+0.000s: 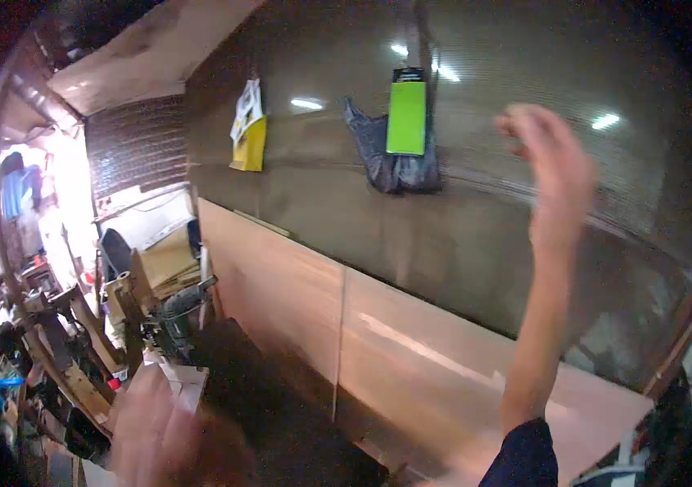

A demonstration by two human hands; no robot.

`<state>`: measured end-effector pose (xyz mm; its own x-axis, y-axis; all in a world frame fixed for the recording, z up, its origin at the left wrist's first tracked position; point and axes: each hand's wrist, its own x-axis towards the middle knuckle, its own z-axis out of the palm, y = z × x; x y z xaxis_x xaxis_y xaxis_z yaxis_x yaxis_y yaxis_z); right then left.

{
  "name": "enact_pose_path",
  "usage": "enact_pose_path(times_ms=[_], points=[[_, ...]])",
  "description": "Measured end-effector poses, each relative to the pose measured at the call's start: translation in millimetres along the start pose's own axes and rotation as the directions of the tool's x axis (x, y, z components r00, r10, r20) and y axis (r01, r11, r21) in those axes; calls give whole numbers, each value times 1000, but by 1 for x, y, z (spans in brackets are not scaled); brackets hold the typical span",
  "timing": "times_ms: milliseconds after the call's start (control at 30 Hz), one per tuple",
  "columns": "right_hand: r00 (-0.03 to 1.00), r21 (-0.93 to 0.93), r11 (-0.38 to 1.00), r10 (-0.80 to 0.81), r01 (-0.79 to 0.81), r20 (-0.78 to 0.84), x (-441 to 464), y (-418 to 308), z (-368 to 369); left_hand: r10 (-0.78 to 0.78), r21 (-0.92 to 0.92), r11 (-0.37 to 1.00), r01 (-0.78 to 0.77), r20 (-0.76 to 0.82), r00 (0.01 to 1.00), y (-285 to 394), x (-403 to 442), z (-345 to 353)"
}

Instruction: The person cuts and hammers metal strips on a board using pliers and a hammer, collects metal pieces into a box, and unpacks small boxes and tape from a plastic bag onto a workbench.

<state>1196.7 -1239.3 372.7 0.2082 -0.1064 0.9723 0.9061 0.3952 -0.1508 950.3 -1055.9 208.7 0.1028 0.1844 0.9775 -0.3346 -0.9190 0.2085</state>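
Note:
My right hand [553, 154] is raised at the upper right in front of the brown wall panel. Its fingers are curled together; whatever they may hold is too small or hidden to make out. My left hand [155, 430] is low at the lower left, smeared by motion, so its fingers cannot be read. Just behind it shows a pale, flat-sided object [189, 385], and I cannot tell whether the hand touches it. A bright green rectangular packet [407, 118] hangs on the wall over a dark plastic bag [394, 170], left of my right hand and apart from it.
A yellow and white packet [250, 138] hangs further left. Pinkish boards [281, 280] lean along the wall's foot, behind a dark surface [256, 390]. A dark power tool [179, 312] and several wooden pieces [90, 329] crowd the left. Beyond is a bright opening [70, 187].

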Motion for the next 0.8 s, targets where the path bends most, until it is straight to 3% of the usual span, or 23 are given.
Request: enact_pose_path(times_ms=[67, 100, 133, 167, 200, 233, 267, 300, 333, 400, 500, 567, 633, 700, 800], points=[[992, -194, 976, 109, -94, 70, 38, 98, 32, 56, 35, 998, -55, -22, 998, -26, 36, 41], [989, -204, 972, 131, -115, 67, 54, 152, 50, 23, 39, 999, -22, -5, 1000, -47, 59, 71], [989, -216, 969, 139, -124, 57, 69, 198, 65, -165, -9, 986, 165, 37, 986, -73, 81, 105], [991, -194, 975, 126, -113, 55, 80, 222, 77, -248, 34, 969, 245, 101, 964, -117, 100, 138], [989, -435, 897, 123, -76, 80, 90, 237, 91, -331, 76, 943, 323, 153, 931, -165, 113, 168], [988, -647, 762, 116, -24, 100, 100, 242, 101, -499, 25, 863, 505, 200, 843, -198, 121, 197], [982, -672, 739, 157, -45, 107, 105, 243, 111, -643, -17, 745, 667, 251, 724, -232, 131, 224], [984, -653, 757, 137, -31, 112, 113, 245, 118, -667, -174, 661, 730, 309, 678, -273, 132, 253], [962, -667, 742, 226, -67, 155, 119, 250, 123, -679, -315, 545, 777, 379, 629, -299, 132, 277], [925, -684, 723, 320, -99, 205, 124, 271, 131, -620, -550, 401, 732, 425, 659, -293, 142, 309], [956, -618, 781, 241, -91, 164, 136, 305, 144, -552, -627, 432, 648, 385, 740, -254, 157, 329], [993, -551, 832, 108, -59, 57, 144, 310, 148, -476, -645, 437, 627, 425, 770, -246, 174, 325], [999, -502, 864, -37, 34, 4, 162, 318, 147, -378, -643, 630, 435, 235, 895, -238, 201, 319], [986, -537, 841, 25, 67, 162, 196, 314, 138, -341, -567, 761, 314, 62, 938, -235, 222, 310], [956, -483, 871, 66, 85, 287, 223, 302, 132, -476, -391, 814, 431, -22, 879, -203, 231, 285]])
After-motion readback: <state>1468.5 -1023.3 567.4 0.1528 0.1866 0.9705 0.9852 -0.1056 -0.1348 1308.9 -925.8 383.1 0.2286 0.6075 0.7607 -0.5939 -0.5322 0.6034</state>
